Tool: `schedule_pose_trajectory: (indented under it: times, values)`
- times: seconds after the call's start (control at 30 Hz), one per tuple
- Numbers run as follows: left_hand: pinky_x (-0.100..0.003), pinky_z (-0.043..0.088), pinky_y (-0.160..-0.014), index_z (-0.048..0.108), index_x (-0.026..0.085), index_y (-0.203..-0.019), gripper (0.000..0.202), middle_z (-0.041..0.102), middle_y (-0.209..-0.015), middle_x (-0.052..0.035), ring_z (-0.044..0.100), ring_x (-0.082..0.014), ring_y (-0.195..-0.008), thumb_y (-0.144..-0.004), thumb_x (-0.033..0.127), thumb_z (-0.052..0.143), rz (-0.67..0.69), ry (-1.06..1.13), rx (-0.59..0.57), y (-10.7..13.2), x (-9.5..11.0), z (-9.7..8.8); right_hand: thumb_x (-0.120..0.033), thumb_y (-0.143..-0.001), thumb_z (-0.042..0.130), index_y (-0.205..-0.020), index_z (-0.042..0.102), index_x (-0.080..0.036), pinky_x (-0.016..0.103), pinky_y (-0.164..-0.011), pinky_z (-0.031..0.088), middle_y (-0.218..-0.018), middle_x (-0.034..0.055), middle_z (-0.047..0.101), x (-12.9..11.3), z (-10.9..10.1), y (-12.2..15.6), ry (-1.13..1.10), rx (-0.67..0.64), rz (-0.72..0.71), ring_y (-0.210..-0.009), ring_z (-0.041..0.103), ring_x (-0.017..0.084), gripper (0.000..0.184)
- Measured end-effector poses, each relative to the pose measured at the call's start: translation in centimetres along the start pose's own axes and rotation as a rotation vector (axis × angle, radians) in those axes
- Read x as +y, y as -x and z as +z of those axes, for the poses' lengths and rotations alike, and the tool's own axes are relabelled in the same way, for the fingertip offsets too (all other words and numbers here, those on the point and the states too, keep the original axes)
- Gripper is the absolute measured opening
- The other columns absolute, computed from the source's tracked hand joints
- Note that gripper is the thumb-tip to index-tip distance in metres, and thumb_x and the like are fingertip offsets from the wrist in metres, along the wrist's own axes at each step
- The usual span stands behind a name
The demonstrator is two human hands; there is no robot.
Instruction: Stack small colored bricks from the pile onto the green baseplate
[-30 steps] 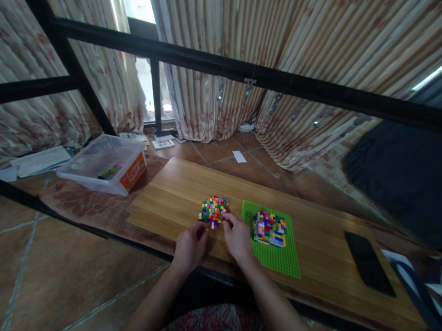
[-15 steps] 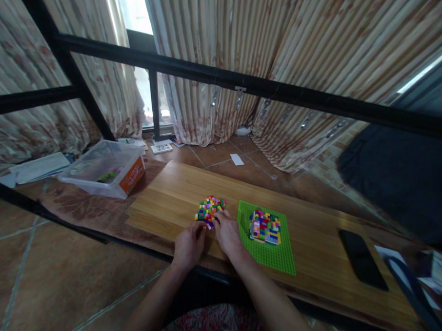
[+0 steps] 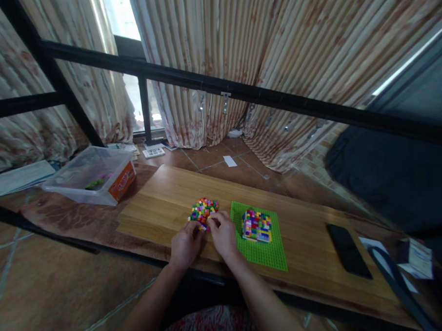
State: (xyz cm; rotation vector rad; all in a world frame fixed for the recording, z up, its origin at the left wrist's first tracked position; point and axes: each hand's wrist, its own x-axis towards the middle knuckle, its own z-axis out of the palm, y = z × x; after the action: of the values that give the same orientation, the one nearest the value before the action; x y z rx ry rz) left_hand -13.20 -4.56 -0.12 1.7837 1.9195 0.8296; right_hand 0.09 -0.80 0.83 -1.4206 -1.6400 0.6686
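A heap of small multicoloured building bricks (image 3: 204, 208) lies on the wooden board. At its near edge my left hand (image 3: 187, 242) is closed, thumb and finger pinched together; whatever they hold is too small to name. Close beside it my right hand (image 3: 223, 233) also has its fingers pinched at the heap, and I cannot make out what is between them. To the right of that hand lies a green baseplate (image 3: 263, 256). A blocky structure of coloured bricks (image 3: 257, 225) stands on it, touched by neither hand.
A black phone (image 3: 349, 251) lies toward the right end of the wooden board (image 3: 300, 230). Left of the board stands a clear plastic bin (image 3: 79, 189) with a few green and pink pieces inside. A black metal rail (image 3: 188, 79) crosses in front of the curtains.
The view has shifted a little, so everything sits further left. My right hand's fingers have drawn slightly back toward the near edge of the heap; both hands stay pinched there.
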Motion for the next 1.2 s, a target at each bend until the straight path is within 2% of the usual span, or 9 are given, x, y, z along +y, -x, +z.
schedule_pose_trajectory:
  times: [0.13,0.27,0.33,0.4,0.53,0.63,0.83,1.0,1.2]
  values:
    - [-0.025,0.044,-0.072,0.065,0.023,-0.098,0.015,0.072,-0.092,-0.0031,0.066,-0.017,-0.083,-0.091,0.03,0.054,0.021,-0.004,0.021,0.0,-0.1,-0.1,-0.03,-0.086,0.06,-0.083,0.07,-0.023,0.029,-0.076,0.051,-0.081,0.0007,0.07,-0.4,-1.3,1.2,-0.175,0.005,0.088,-0.077,0.064,0.016,0.013]
    - [-0.026,0.046,-0.073,0.065,0.024,-0.098,0.016,0.072,-0.095,-0.0032,0.067,-0.0169,-0.084,-0.09,0.032,0.053,0.057,-0.003,0.045,0.0,-0.3,-0.1,-0.038,-0.086,0.061,-0.095,0.074,-0.021,0.03,-0.076,0.053,-0.088,0.0038,0.074,0.0,-4.2,3.2,-0.286,0.085,0.138,-0.08,0.067,0.018,0.023]
    - [-0.025,0.046,-0.072,0.066,0.024,-0.096,0.017,0.072,-0.093,-0.0029,0.066,-0.0168,-0.082,-0.09,0.033,0.053,0.07,-0.009,0.055,0.0,-0.3,-0.1,-0.041,-0.087,0.061,-0.102,0.075,-0.022,0.032,-0.077,0.055,-0.099,0.0061,0.075,0.5,-6.3,4.1,-0.28,0.121,0.147,-0.084,0.068,0.019,0.028]
    - [-0.025,0.046,-0.069,0.066,0.024,-0.094,0.018,0.072,-0.09,-0.0025,0.066,-0.0165,-0.079,-0.089,0.034,0.052,0.075,-0.021,0.055,0.0,-0.3,-0.1,-0.043,-0.088,0.061,-0.102,0.076,-0.023,0.033,-0.08,0.055,-0.105,0.0073,0.075,1.2,-8.5,4.7,-0.252,0.146,0.149,-0.09,0.068,0.02,0.029]
    - [-0.025,0.045,-0.067,0.065,0.024,-0.093,0.02,0.071,-0.09,-0.0028,0.066,-0.0169,-0.076,-0.091,0.036,0.05,0.083,-0.057,0.066,-0.1,-0.5,0.1,-0.047,-0.087,0.062,-0.1,0.075,-0.022,0.037,-0.084,0.054,-0.101,0.0076,0.076,2.4,-12.6,4.4,-0.152,0.234,0.166,-0.092,0.07,0.022,0.031]
    - [-0.025,0.045,-0.068,0.065,0.024,-0.095,0.021,0.071,-0.09,-0.0032,0.066,-0.0174,-0.077,-0.092,0.036,0.049,0.091,-0.075,0.081,-0.1,-0.6,0.3,-0.047,-0.088,0.061,-0.097,0.075,-0.022,0.039,-0.086,0.053,-0.1,0.008,0.076,3.1,-14.4,3.1,-0.038,0.283,0.12,-0.092,0.069,0.023,0.031]
    - [-0.026,0.045,-0.068,0.065,0.023,-0.094,0.022,0.071,-0.09,-0.0038,0.066,-0.018,-0.078,-0.091,0.038,0.049,0.084,-0.08,0.087,-0.1,-0.7,0.3,-0.042,-0.088,0.061,-0.086,0.077,-0.024,0.043,-0.099,0.045,-0.107,0.0078,0.071,4.5,-14.2,0.5,0.091,0.252,-0.007,-0.105,0.062,0.023,0.023]
    - [-0.026,0.045,-0.068,0.065,0.023,-0.094,0.023,0.071,-0.091,-0.0043,0.066,-0.018,-0.079,-0.092,0.038,0.048,0.09,-0.096,0.086,-0.1,-0.7,0.3,-0.037,-0.087,0.06,-0.082,0.077,-0.025,0.045,-0.101,0.041,-0.113,0.0092,0.065,5.5,-13.4,0.4,0.172,0.222,-0.016,-0.112,0.056,0.025,0.021]
    - [-0.025,0.046,-0.067,0.065,0.023,-0.095,0.024,0.071,-0.089,-0.0035,0.066,-0.0171,-0.077,-0.092,0.039,0.048,0.113,-0.091,0.105,-0.1,-0.9,0.4,-0.034,-0.083,0.06,-0.079,0.076,-0.024,0.044,-0.099,0.042,-0.114,0.0092,0.063,6.1,-12.5,0.3,0.168,0.286,0.044,-0.11,0.056,0.025,0.019]
